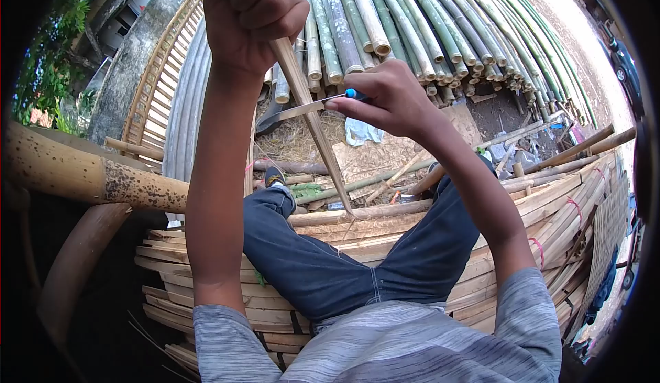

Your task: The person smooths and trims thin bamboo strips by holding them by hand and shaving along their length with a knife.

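Observation:
My left hand (265, 12) is raised at the top of the view, its fingers wrapped round the upper part of a split bamboo stick (317, 135). The stick slants down between my knees, and its lower end meets the bamboo pieces under me. In my right hand (388, 97) is a knife (295, 112) with some blue showing at the grip. Its blade points left and lies across the stick, just below my left hand. Most of the knife's handle is hidden by my fingers.
I sit on a stack of split bamboo strips (509, 242). Ahead lie many green bamboo poles (412, 18). A thick bamboo pole (103, 173) juts in from the left, near corrugated sheets (189, 108). A pale plastic bag (362, 131) and scraps litter the ground.

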A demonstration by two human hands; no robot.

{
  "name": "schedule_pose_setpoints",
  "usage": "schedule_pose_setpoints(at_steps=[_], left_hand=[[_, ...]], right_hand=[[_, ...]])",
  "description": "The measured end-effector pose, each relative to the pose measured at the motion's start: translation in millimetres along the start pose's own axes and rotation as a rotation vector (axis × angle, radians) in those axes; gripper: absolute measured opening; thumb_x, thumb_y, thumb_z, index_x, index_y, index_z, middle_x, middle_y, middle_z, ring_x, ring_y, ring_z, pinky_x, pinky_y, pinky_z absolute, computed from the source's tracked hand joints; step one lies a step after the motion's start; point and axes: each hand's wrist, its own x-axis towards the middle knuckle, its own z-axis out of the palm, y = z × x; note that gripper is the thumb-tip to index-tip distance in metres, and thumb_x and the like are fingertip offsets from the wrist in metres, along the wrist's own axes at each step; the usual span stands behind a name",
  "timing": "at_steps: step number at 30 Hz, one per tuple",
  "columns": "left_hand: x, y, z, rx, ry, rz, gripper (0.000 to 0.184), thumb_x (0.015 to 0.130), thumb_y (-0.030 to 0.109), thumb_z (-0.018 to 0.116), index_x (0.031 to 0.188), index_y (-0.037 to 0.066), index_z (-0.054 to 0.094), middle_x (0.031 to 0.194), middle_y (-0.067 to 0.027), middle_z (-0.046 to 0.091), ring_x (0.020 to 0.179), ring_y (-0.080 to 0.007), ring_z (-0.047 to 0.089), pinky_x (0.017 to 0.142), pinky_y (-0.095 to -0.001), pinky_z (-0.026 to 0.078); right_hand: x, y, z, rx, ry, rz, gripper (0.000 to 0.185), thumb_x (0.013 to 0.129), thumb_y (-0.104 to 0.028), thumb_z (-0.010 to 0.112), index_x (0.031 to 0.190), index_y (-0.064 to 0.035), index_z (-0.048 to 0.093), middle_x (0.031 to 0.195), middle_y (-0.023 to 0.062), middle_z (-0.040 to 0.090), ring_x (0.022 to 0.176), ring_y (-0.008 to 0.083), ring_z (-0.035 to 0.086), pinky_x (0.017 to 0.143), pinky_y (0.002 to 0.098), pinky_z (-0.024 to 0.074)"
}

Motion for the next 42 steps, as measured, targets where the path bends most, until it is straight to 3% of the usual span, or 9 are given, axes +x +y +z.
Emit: schedule_pose_setpoints(at_steps=[3,9,14,19,29,33,36,39,42], left_hand=[[1.4,-0.2,-2.4,0.036,0.006,-0.032,0.046,0.101,0.052,0.027,0.075,0.015,0.033,0.047,0.0075,0.023,0.034,-0.0022,0.018,0.031,-0.0203,0.015],[0.2,7.3,-14.4,0.033,-0.054,-0.046,0.046,0.101,0.053,0.027,0.075,0.016,0.033,0.050,0.0076,0.023,0.035,-0.0022,0.019,0.031,-0.0194,0.017],[2.7,-0.1,-7.5,-0.010,0.018,-0.024,0.044,0.101,0.051,0.030,0.074,0.016,0.032,0.049,0.0080,0.024,0.035,-0.0014,0.020,0.030,-0.0188,0.017],[-3.8,5.3,-9.2,0.029,0.022,-0.004,0.044,0.101,0.050,0.030,0.075,0.016,0.033,0.049,0.0078,0.023,0.035,-0.0014,0.020,0.030,-0.0189,0.017],[-1.1,4.5,-11.8,0.189,0.177,0.032,0.043,0.101,0.049,0.032,0.077,0.014,0.036,0.051,0.0075,0.023,0.038,-0.0027,0.018,0.032,-0.0190,0.016],[0.6,1.0,-9.9,0.403,0.308,0.065,0.043,0.101,0.050,0.035,0.076,0.015,0.039,0.052,0.0076,0.024,0.039,-0.0028,0.018,0.033,-0.0189,0.015],[-2.6,2.7,-12.1,0.602,0.508,0.142,0.044,0.097,0.052,0.043,0.073,0.016,0.041,0.052,0.0085,0.024,0.039,-0.0023,0.018,0.033,-0.0191,0.015],[-1.0,0.9,-10.0,0.930,0.836,0.250,0.045,0.094,0.054,0.051,0.071,0.017,0.040,0.051,0.0100,0.024,0.039,-0.0019,0.019,0.033,-0.0194,0.016],[7.4,-10.8,-10.9,1.040,0.877,0.312,0.044,0.096,0.051,0.049,0.070,0.018,0.038,0.052,0.0106,0.023,0.039,-0.0021,0.019,0.035,-0.0211,0.014]], right_hand=[[-29.9,5.9,46.6,0.149,0.088,0.120,0.050,0.089,-0.042,0.061,0.055,-0.0063,0.049,0.042,0.0102,0.040,0.038,0.0290,0.043,0.042,0.0416,0.0319],[-29.9,3.7,24.7,-0.264,-0.103,-0.041,0.052,0.088,-0.050,0.060,0.055,-0.0104,0.049,0.041,0.0068,0.043,0.036,0.0256,0.046,0.040,0.0379,0.0326],[-9.1,-0.1,19.7,-0.037,0.144,0.096,0.055,0.090,-0.049,0.057,0.053,-0.0098,0.048,0.040,0.0076,0.038,0.036,0.0271,0.042,0.040,0.0387,0.0285],[-189.0,24.1,139.8,-0.240,-0.824,0.045,0.057,0.092,-0.053,0.048,0.057,-0.0090,0.059,0.050,0.0111,0.056,0.048,0.0299,0.061,0.044,0.0413,0.0453],[-37.8,10.5,25.9,-0.259,0.017,0.019,0.049,0.088,-0.047,0.060,0.059,-0.0101,0.047,0.047,0.0072,0.049,0.040,0.0273,0.049,0.041,0.0387,0.0343],[-59.4,21.7,58.4,-0.101,0.061,0.050,0.048,0.089,-0.045,0.060,0.058,-0.0103,0.047,0.048,0.0076,0.049,0.041,0.0272,0.051,0.041,0.0393,0.0346],[-157.0,37.3,127.4,-0.221,-0.371,0.042,0.053,0.090,-0.054,0.052,0.059,-0.0111,0.050,0.043,0.0075,0.048,0.037,0.0277,0.050,0.038,0.0409,0.0376],[-178.5,42.2,136.5,-0.232,-0.302,0.044,0.052,0.089,-0.052,0.054,0.058,-0.0116,0.049,0.044,0.0070,0.049,0.037,0.0274,0.051,0.038,0.0404,0.0380],[-117.0,41.3,101.9,-0.137,-0.050,0.070,0.049,0.088,-0.043,0.061,0.056,-0.0090,0.045,0.047,0.0079,0.047,0.041,0.0263,0.050,0.041,0.0398,0.0350]])
